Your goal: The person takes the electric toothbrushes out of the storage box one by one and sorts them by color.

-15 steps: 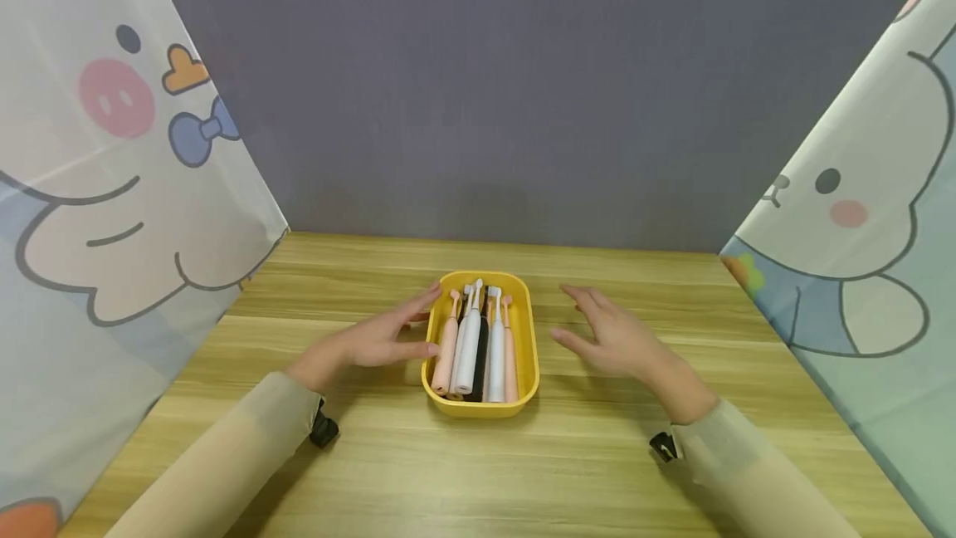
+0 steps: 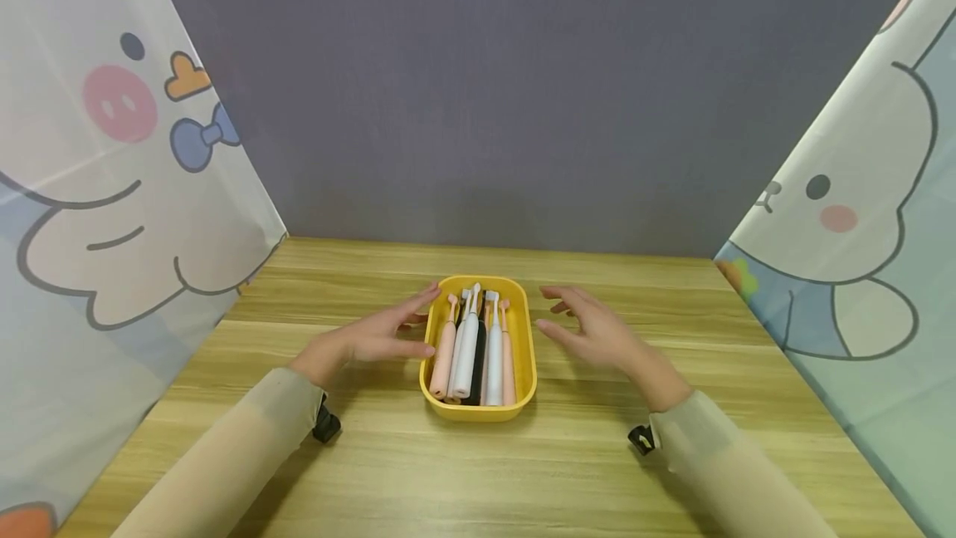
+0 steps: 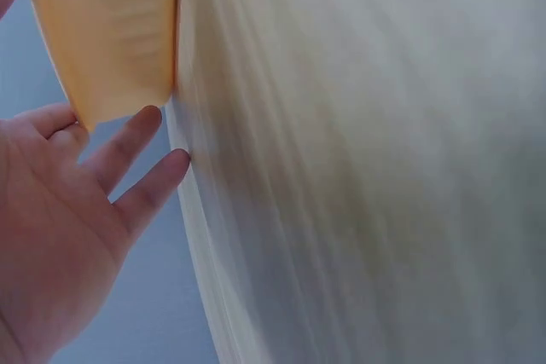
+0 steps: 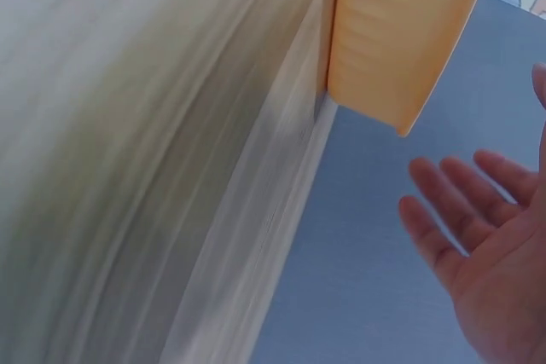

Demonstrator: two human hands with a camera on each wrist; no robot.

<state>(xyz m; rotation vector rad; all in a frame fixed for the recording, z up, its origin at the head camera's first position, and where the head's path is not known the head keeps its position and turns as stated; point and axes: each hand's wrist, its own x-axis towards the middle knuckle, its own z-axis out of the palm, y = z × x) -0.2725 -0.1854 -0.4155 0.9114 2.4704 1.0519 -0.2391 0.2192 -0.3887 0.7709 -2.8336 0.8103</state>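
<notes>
"One thing first: how was the left hand (image 2: 377, 336) set?"

"Spread, thumb well apart from the forefinger, palm toward the tray (image 2: 478, 413). Its tips lay right at the rim on that side; whether they touched, I couldn't tell. It gripped nothing that I could make out."

"And the tray?"

"Between both hands, on the table (image 2: 478, 480), closer to the left one. Past the left thumb lay a pink brush (image 2: 444, 359), then a white brush (image 2: 466, 355), then a black brush (image 2: 479, 368), partly covered. More lay beyond, up to a second pink brush (image 2: 508, 368) along the side facing the right hand (image 2: 593, 337). Handles pointed to the wrist side, heads to the fingertip side."

"How did that right hand look?"

"Fingers loosely bent and parted, thumb aimed at the tray, holding nothing. The right wrist view showed a plain gap between fingers and tray."

"So what would have made a good hold, as you judged it?"

"Closing that gap first, I thought, so both hands met opposite sides evenly. A push from the left alone could have slid the tray. Fingers low, clear of the brushes, with light, matched pressure: the loose handles looked likely to roll at any tip."
</notes>
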